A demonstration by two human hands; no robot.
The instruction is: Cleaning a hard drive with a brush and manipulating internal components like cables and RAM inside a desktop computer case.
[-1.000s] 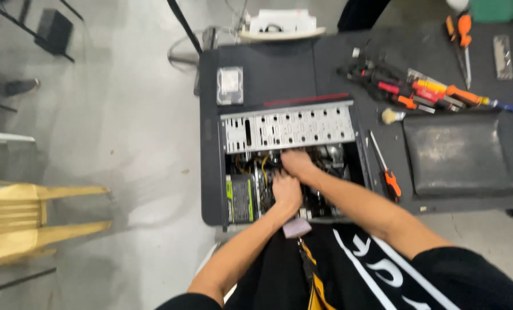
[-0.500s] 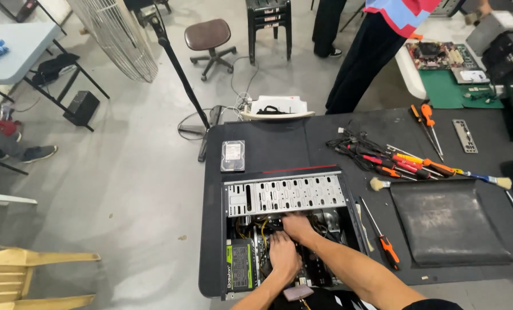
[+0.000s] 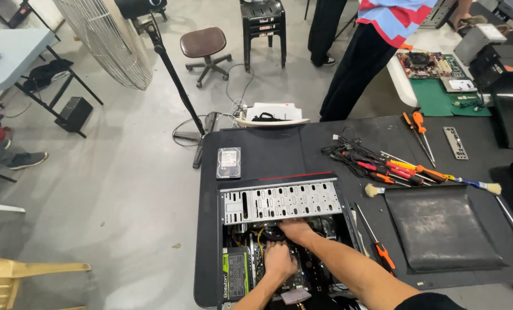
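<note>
Both hands are down inside the open computer case [image 3: 279,241], which lies on its side on the black counter [image 3: 268,149] and serves as the landmark here. The left hand [image 3: 279,259] is curled knuckles-up over the middle of the case interior, pressed toward the board and wiring; whether it grips anything I cannot tell, since the fingers are tucked under. The right hand [image 3: 295,228] reaches deeper, just under the perforated metal drive cage [image 3: 282,201] at the case's far edge, fingertips hidden among yellow and black cables — its grasp is also not visible. At the case's near left corner sits a green-labelled power supply [image 3: 234,275]. The work in hand looks like freeing or seating a connector deep in the case; the next move likely calls for a steady pull or push with one hand while the other braces the board — no tool is held. Right of the case lie an orange-handled screwdriver [image 3: 377,244] and a dark side panel [image 3: 440,227]. Beyond the case's far left corner rests a bare hard drive [image 3: 229,162], and farther right a heap of screwdrivers [image 3: 383,166]. Past the counter, a person [image 3: 377,51] in a striped shirt stands.
</note>
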